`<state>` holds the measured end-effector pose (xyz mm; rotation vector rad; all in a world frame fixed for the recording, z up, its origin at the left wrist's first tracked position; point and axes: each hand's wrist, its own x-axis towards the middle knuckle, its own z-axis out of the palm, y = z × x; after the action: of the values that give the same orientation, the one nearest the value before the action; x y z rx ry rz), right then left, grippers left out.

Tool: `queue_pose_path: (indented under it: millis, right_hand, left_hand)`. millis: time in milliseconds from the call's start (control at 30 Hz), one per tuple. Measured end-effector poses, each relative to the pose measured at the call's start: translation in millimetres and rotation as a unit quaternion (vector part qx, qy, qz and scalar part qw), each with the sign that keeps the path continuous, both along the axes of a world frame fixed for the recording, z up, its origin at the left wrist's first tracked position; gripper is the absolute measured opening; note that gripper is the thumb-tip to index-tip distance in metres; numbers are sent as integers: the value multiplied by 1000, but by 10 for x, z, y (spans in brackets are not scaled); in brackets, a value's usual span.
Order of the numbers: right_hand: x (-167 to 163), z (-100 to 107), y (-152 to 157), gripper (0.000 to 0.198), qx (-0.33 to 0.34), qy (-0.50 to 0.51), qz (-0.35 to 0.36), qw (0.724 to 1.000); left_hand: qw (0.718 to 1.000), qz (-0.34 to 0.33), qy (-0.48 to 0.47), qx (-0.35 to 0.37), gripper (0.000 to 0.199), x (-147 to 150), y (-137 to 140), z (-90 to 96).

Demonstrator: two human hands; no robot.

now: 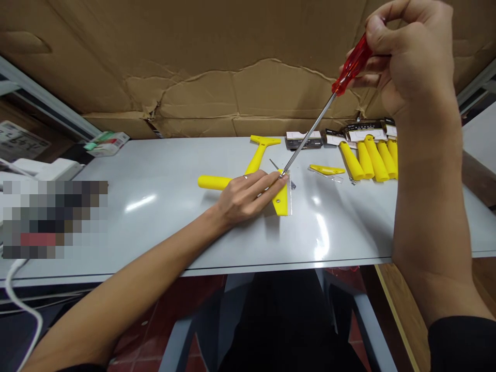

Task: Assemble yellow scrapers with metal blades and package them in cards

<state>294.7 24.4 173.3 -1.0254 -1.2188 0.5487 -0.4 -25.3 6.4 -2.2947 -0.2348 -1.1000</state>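
My left hand [246, 197] lies closed over a yellow scraper [282, 202], pressing it to the table; its handle sticks out to the left. Along the scraper's wide head runs a thin clear strip, and a small screw shows near its lower end. Raised at the upper right, my right hand [416, 59] grips the red handle of a screwdriver [351, 70]. The long metal shaft slants down to the scraper head, its tip at my left fingertips. Just behind lies another yellow scraper [256, 157]. To the right rests a yellow head piece [327, 169] with a clear strip.
Several yellow handles [372, 159] line the table's back right, near black-and-white packages [304, 140]. A small box [107, 143] sits at the back left. White power strips [50, 169] and a cable are at the left edge. Cardboard [201, 77] stands behind the table [147, 243].
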Motion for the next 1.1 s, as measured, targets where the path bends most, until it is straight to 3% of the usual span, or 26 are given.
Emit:
queue_pose_path:
  millis: [367, 733, 1100]
  right_hand:
    - [-15, 16, -48, 14, 7, -10, 10, 1000]
    - [-8, -17, 6, 12, -8, -10, 8, 1000]
    - [18, -36, 21, 12, -4, -10, 19, 1000]
  left_hand:
    - [1000, -5, 5, 5, 38, 12, -4, 20]
    - [1000, 3, 7, -20, 59, -4, 17, -19]
    - [1000, 0, 3, -22, 55, 5, 27, -24]
